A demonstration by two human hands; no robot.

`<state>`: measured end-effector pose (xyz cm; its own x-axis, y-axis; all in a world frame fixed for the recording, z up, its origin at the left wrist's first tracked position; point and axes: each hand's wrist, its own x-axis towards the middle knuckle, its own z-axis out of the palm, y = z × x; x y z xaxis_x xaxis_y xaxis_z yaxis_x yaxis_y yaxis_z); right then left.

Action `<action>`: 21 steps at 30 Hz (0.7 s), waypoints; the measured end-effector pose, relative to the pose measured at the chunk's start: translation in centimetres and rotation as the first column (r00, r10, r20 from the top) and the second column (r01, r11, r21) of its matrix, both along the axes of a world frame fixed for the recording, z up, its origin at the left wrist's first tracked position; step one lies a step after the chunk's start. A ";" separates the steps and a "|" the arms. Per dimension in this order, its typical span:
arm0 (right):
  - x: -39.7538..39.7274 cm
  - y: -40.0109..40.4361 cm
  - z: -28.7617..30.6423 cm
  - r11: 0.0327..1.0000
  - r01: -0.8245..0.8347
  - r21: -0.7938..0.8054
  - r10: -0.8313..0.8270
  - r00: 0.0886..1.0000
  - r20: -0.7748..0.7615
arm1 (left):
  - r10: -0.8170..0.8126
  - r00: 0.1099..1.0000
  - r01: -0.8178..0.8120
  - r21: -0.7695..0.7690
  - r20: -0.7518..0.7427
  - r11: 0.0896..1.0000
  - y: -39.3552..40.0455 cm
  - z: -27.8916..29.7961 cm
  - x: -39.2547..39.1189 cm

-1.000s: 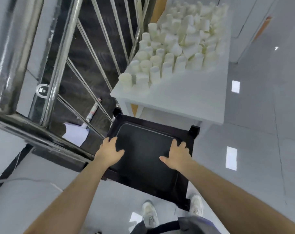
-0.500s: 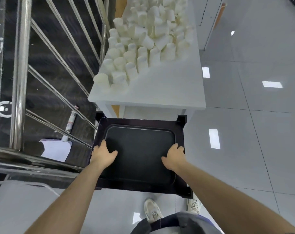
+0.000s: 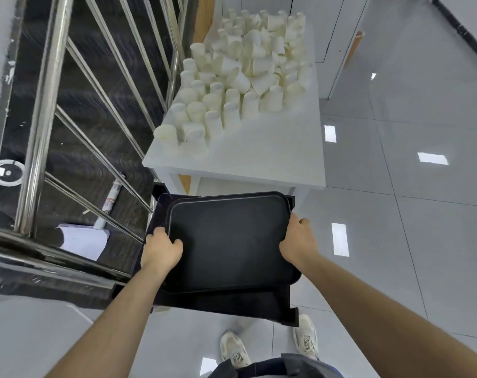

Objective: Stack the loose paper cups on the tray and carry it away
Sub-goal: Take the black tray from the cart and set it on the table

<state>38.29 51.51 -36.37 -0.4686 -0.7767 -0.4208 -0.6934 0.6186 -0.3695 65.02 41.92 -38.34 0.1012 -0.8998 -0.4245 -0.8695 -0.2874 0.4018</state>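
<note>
Hands — left hand (image 3: pixel 161 248), right hand (image 3: pixel 297 241) — grip opposite tray (image 3: pixel 232 241) edges.

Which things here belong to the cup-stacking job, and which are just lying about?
Job: black tray, gripped by left hand and right hand; paper cups on the white table.
Lying about: papers, tube behind the railing.

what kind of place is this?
Probably an upper landing or corridor in an office or public building: a steel railing guards a drop, the floor is glossy grey tile, and a white table holds loose paper cups.
</note>
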 end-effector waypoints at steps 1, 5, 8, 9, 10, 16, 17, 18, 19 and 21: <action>-0.8 -0.1 0.3 1.000 0.012 -0.025 -0.012 1.000 0.003 | 0.004 1.000 -0.005 -0.020 -0.016 1.000 0.2 0.2 -0.5; -4.3 -0.5 1.4 0.998 0.005 -0.066 -0.008 0.999 -0.044 | -0.003 1.000 0.000 -0.086 -0.027 0.996 1.4 1.5 -2.6; -7.4 -0.9 2.2 0.996 -0.037 -0.076 0.031 0.996 -0.079 | 0.005 1.000 -0.005 -0.123 -0.004 0.992 2.5 2.6 -5.2; -8.6 -1.1 2.4 0.995 -0.053 -0.080 0.046 0.995 -0.083 | 0.009 1.000 -0.009 -0.132 0.005 0.991 2.9 2.9 -6.2; -9.7 -1.3 2.6 0.994 -0.072 -0.081 0.065 0.995 -0.080 | 0.019 1.000 -0.017 -0.137 0.012 0.990 3.1 3.2 -7.3; -16.3 -2.7 3.8 0.985 -0.140 -0.105 0.138 0.990 -0.023 | 0.114 0.993 -0.106 -0.164 0.042 0.981 4.9 5.1 -13.8; -17.5 -3.0 4.0 0.982 -0.151 -0.111 0.151 0.989 -0.007 | 0.129 0.991 -0.121 -0.167 0.039 0.978 5.2 5.3 -14.9; -18.5 -3.3 4.2 0.980 -0.159 -0.116 0.161 0.987 0.007 | 0.141 0.989 -0.134 -0.169 0.035 0.976 5.4 5.4 -16.0; -19.7 -3.6 4.4 0.978 -0.173 -0.118 0.176 0.984 0.017 | 0.160 0.987 -0.153 -0.169 0.027 0.974 5.6 5.4 -17.1; -21.8 -4.2 4.7 0.972 -0.199 -0.122 0.203 0.979 0.023 | 0.191 0.982 -0.189 -0.163 0.001 0.968 6.0 5.4 -18.9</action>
<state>16.48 47.33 -31.62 -0.2845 -0.8988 -0.3333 -0.7846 0.4182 -0.4577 46.09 47.92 -32.93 0.2826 -0.9199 -0.2717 -0.8121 -0.3802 0.4427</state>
